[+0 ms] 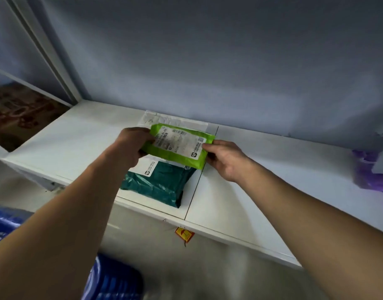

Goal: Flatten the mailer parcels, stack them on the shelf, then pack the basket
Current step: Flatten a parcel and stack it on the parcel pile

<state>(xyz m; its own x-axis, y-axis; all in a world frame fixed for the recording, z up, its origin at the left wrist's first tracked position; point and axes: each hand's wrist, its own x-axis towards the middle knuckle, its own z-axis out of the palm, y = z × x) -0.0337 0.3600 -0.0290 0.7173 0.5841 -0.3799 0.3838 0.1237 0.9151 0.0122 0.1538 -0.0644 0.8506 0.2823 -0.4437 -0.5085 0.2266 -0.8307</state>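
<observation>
A lime-green mailer (179,146) with a white shipping label is held over the white shelf (262,182). My left hand (134,148) grips its left end and my right hand (224,158) pinches its right end. Beneath it lies a dark teal mailer (159,185), flat on the shelf near the front edge. A white mailer (175,120) lies behind them against the wall, partly hidden by the green one. A blue plastic basket (114,280) sits low in front of the shelf, blurred.
A purple bag (368,172) lies at the shelf's right end. A white shelf post (47,50) rises at the left, with a brown patterned surface (19,113) beyond it. A red-and-yellow tag (184,234) hangs under the shelf's front edge. Another blue basket part (0,226) shows at far left.
</observation>
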